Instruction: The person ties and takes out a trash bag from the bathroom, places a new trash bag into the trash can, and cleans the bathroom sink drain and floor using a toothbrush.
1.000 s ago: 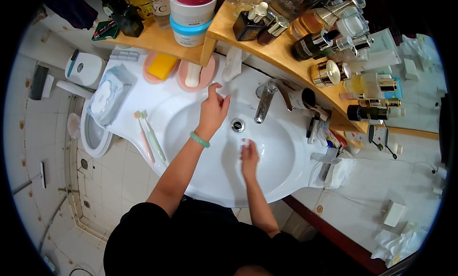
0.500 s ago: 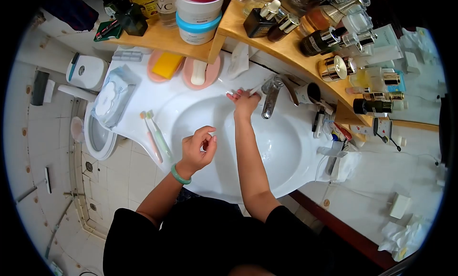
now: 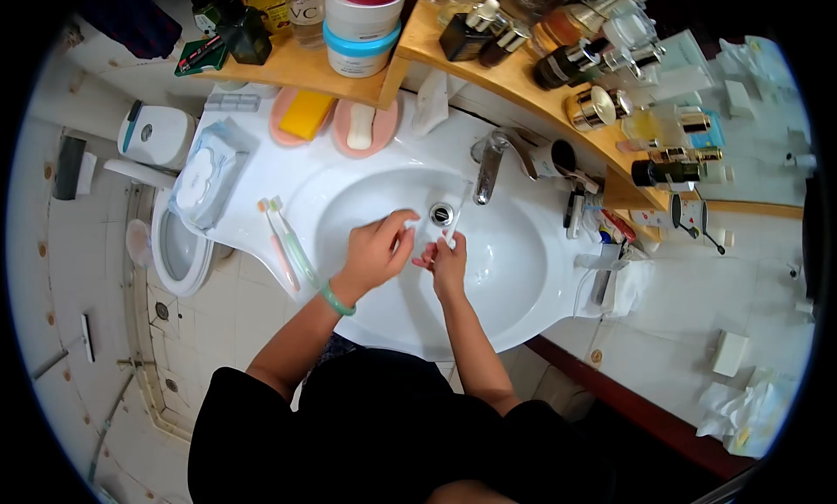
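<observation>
Over the white sink basin (image 3: 514,277), my right hand (image 3: 448,264) is closed around a slim whitish translucent stick (image 3: 460,209). The stick points up and away, just right of the drain (image 3: 441,214); its exact kind is hard to make out. Close by on the left, my left hand (image 3: 377,253) wears a green bangle (image 3: 336,300). Its fingers are curled with the tips near the thumb, and a small whitish spot shows at them. Whether that is a held thing, I cannot tell. The faucet (image 3: 489,173) stands beyond my right hand.
Two toothbrushes (image 3: 289,247) lie on the counter left of the basin. Behind them are a wipes pack (image 3: 207,177), a yellow sponge (image 3: 306,114) and a soap bar (image 3: 360,127) on pink dishes. Bottles and jars crowd the wooden shelf (image 3: 514,84). A cup (image 3: 554,159) stands beside the faucet.
My right hand has come back from beside the faucet to over the basin, bringing the stick. My left hand has moved slightly up and right, closer to it. The drain is now visible.
</observation>
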`<action>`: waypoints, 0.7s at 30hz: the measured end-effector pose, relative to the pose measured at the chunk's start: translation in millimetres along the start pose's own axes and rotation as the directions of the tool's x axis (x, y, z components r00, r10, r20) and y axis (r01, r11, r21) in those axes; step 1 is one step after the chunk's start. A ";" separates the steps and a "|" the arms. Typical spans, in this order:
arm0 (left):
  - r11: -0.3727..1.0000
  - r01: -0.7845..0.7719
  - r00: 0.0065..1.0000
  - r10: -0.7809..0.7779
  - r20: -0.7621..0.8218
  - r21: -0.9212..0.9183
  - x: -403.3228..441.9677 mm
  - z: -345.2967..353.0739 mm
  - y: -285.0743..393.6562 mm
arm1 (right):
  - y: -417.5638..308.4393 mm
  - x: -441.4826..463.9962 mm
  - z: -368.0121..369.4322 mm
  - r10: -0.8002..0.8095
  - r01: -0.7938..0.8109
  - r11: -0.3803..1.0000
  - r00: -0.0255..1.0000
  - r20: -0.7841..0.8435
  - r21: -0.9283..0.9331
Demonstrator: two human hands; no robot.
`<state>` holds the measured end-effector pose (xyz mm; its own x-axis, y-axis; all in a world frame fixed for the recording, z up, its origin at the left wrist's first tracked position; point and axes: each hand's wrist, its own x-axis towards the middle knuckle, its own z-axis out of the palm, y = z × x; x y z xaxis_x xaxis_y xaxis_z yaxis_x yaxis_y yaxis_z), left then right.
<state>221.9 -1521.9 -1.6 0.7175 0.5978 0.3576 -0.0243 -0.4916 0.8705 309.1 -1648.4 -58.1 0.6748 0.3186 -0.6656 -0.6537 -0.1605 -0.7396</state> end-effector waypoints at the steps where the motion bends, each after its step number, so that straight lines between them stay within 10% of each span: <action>1: 0.999 0.010 0.998 -0.014 0.065 0.050 10.2 4.9 -0.8 | 6.4 -3.2 -13.0 0.015 -0.014 0.999 0.999 -0.034 0.029; 7: 0.918 -0.347 0.922 0.298 0.247 0.190 124.5 82.3 24.6 | 1.5 2.0 -82.0 0.004 -0.007 0.996 1.000 -0.031 -0.086; 15: 0.476 -0.852 0.454 0.467 0.759 0.217 178.1 131.4 24.0 | -33.5 -18.3 -81.1 -0.170 0.163 0.974 0.985 -0.031 -0.154; 21: 0.463 -0.808 0.548 0.365 0.753 0.364 190.0 139.3 10.3 | -49.6 -35.9 -78.5 -0.105 0.108 0.987 0.994 0.030 -0.115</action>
<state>455.0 -1501.6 28.2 0.9084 -0.3285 0.2588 -0.3378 -0.9412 -0.0089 344.2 -1725.2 -5.3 0.7293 0.3618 -0.5807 -0.5331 -0.2316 -0.8138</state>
